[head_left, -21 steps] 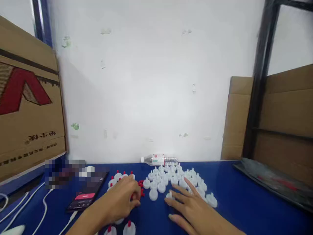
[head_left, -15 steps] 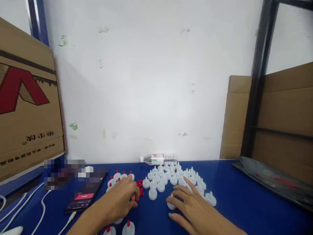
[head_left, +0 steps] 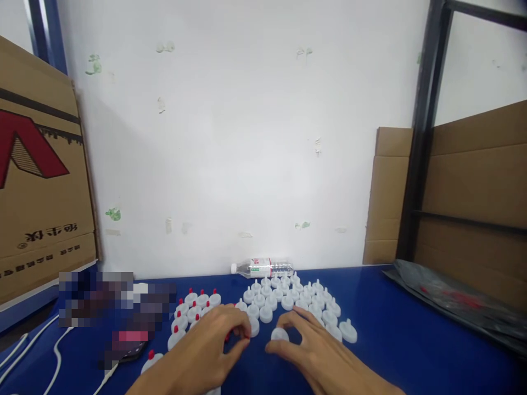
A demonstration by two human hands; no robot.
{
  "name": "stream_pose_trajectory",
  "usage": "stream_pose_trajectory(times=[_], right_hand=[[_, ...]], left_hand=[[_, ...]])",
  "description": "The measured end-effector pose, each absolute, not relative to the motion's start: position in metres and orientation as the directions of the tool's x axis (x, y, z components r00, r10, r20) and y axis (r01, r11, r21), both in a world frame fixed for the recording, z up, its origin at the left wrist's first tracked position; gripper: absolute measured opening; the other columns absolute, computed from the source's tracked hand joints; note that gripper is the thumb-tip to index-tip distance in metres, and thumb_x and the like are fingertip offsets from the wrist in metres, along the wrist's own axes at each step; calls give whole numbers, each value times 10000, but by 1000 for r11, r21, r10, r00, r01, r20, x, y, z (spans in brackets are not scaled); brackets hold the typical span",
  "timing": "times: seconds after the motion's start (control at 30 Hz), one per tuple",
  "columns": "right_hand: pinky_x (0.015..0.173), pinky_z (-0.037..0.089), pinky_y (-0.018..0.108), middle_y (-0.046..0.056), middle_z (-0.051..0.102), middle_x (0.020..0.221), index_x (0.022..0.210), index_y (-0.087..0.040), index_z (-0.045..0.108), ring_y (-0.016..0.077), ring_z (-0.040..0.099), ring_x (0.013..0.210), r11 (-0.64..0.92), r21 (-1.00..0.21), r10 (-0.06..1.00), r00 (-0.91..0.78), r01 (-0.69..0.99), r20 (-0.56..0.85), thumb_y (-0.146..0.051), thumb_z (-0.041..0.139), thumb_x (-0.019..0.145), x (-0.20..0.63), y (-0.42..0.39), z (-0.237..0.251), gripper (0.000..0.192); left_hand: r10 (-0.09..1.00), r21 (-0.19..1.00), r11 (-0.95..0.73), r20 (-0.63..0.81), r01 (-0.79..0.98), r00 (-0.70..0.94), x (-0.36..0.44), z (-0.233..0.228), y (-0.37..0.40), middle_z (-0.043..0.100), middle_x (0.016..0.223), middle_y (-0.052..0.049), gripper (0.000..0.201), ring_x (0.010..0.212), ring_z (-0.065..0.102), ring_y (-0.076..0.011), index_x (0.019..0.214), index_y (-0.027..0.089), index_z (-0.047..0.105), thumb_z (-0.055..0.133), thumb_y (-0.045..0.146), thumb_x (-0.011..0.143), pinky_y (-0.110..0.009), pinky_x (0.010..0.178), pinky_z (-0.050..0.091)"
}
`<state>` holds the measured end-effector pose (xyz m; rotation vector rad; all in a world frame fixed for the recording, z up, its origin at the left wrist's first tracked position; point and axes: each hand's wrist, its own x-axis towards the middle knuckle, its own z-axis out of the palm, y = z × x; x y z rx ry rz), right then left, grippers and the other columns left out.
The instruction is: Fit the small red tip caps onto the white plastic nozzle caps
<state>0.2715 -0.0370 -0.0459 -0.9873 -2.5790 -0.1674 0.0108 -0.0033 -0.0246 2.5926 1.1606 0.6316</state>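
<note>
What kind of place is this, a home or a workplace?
Probably a small packing or assembly workplace. A blue table holds dozens of identical white caps, some with red tips, large cardboard boxes stand around it, and the right hand holds one white cap.

Deep blue table (head_left: 395, 340) underfoot, plain white caps (head_left: 288, 296) clustered on it, more white caps with red tips (head_left: 193, 307) to the left. Clear bottle (head_left: 263, 267) with a red-and-green label, brown cardboard box (head_left: 37, 181) bearing a red chevron and black stripe.
</note>
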Motion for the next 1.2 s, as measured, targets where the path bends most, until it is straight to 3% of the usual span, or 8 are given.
stream_pose_trajectory(times=[0.1,0.23,0.47,0.7,0.87,0.97,1.07,1.2], right_hand=[[914,553,371,102,580,1231,1302,-321,594,263,594,1151,760,11,591,-700,649,400,-58,579,897,270,-39,-45,484],[984,506,413,87,604,1149,1265,-319,622,244,594,1108,772,81,549,-726,630,413,-164,580,962,269,-36,-51,342],[1079,429,468,76,609,1146,1407,-368,529,218,611,1097,784,112,517,-743,610,424,-196,508,1016,271,-32,-58,428],[1082,431,438,66,605,1146,1348,-359,578,218,603,1106,759,111,553,-725,642,410,-150,536,976,270,-36,-52,429],[1105,411,468,61,616,1125,1295,-333,587,209,618,1097,787,119,508,-745,606,433,-86,526,940,270,-36,-54,437],[977,519,363,72,596,1180,1252,-299,572,221,618,1107,779,43,549,-714,626,434,-55,549,895,270,-38,-54,434],[750,564,230,74,562,1197,1173,-249,505,149,662,893,748,-135,632,-635,649,444,-44,450,929,269,-39,-54,324],[743,572,243,61,565,1087,1052,-241,436,132,659,805,760,-259,616,-533,596,580,-111,382,1007,267,-38,-57,147]], left_hand=[[736,427,-675,337,601,587,22,-28,-9,718,1044,-1,140,1019,641,-202,999,264,684,564,219,942,-327,963,445],[714,469,-697,380,542,589,30,-33,-11,746,1067,21,182,1015,666,-184,1078,310,715,596,233,963,-307,955,451],[660,450,-748,424,488,620,33,-47,-7,774,979,40,150,923,709,-156,1008,299,745,628,215,967,-245,888,470],[602,402,-799,552,448,577,37,-53,-6,789,980,67,135,848,735,-125,989,281,719,598,221,989,-175,767,489],[554,366,-832,551,416,624,39,-50,-6,780,921,56,153,805,733,-128,974,264,703,581,171,978,-187,744,486],[563,378,-827,542,417,624,39,-49,-7,777,914,54,175,806,732,-133,976,270,705,577,151,967,-199,749,492],[584,389,-812,552,435,596,39,-50,-8,779,928,51,171,825,734,-144,994,285,709,586,169,965,-213,771,503],[603,359,-794,573,491,555,37,-53,-5,784,943,18,169,827,739,-169,1019,270,712,565,196,982,-238,769,514]])
